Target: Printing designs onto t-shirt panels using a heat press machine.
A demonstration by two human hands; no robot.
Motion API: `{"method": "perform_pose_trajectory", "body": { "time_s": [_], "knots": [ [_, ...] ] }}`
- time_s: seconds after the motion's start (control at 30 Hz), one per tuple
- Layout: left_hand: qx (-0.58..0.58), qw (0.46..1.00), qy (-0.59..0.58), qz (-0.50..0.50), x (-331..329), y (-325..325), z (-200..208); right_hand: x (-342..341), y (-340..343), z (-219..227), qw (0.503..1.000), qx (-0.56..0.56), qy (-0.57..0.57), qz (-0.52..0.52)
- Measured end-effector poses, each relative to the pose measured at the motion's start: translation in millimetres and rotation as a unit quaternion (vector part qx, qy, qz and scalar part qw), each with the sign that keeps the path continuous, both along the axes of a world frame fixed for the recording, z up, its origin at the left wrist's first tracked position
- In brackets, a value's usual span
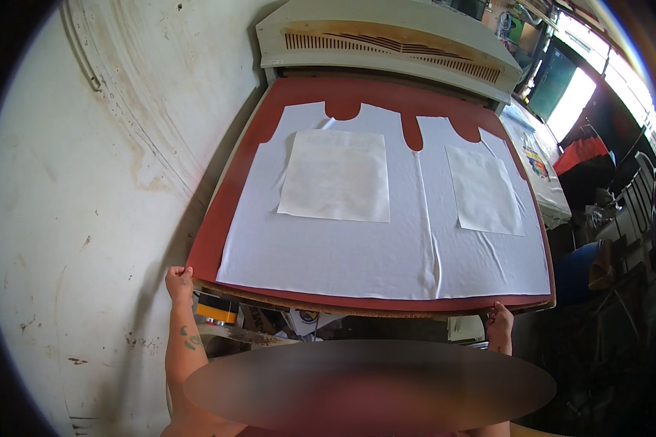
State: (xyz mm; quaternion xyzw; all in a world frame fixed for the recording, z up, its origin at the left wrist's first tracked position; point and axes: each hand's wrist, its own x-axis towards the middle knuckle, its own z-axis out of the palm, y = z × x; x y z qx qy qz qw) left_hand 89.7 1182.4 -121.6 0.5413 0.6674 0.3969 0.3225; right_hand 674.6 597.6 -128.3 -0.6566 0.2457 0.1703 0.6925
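Note:
My left hand [179, 282] is closed round the near left corner of a flat red press bed [226, 211]. Further right, my right hand [499, 322] has its fingers curled on the bed's front edge. Two white cut fabric garment panels lie side by side on the bed, a wider left panel [321, 255] and a narrower right panel [481, 269], with armhole and neckline cutouts at the far side. One white paper sheet [335, 175] rests on the left panel. Another paper sheet [485, 189] rests on the right one. Small creases run through the fabric.
Behind the bed stands the beige, vented housing of a heat press [386, 44]. A stained white wall [87, 218] runs close along the left. To the right are a table with printed white fabric [539, 160] and a metal rack [641, 197]. A blurred oval covers the bottom.

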Motion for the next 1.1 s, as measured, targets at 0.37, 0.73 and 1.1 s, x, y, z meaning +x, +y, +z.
{"method": "perform_pose_trajectory", "body": {
  "time_s": [0.37,0.73,1.1],
  "knots": [
    [-0.086,0.995,-0.043,0.034,-125.1,19.1,-54.1,-9.0,-14.1,-2.3,0.983,-0.135,-0.123,0.036],
    [-0.017,0.989,0.149,-0.006,-159.2,-43.7,-60.8,-5.0,-1.0,24.9,0.962,-0.199,-0.163,0.092],
    [-0.109,0.974,0.023,0.195,-75.8,-139.7,-82.9,-155.2,41.6,8.7,0.774,-0.223,-0.328,0.493]
  ]
}}
